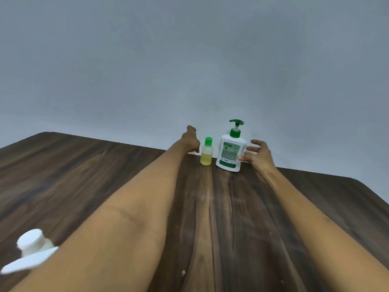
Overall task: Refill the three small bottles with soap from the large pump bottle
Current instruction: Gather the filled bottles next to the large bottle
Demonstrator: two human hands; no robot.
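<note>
A large white pump bottle [231, 151] with a green pump head stands upright at the far edge of the dark wooden table [105, 178]. Just left of it stands a small clear bottle [206, 152] with a green cap and yellow liquid inside. My right hand [257, 157] is at the pump bottle's right side, fingers spread, fingertips touching or nearly touching it. My left hand [190, 141] reaches left of and behind the small bottle; its fingers are hidden, and something white shows under it. A small white-capped bottle [33, 242] stands at the near left.
A white flat object [27, 262] lies by the white-capped bottle at the near left corner. A grey wall rises right behind the table's far edge. Both my forearms stretch across the middle of the table.
</note>
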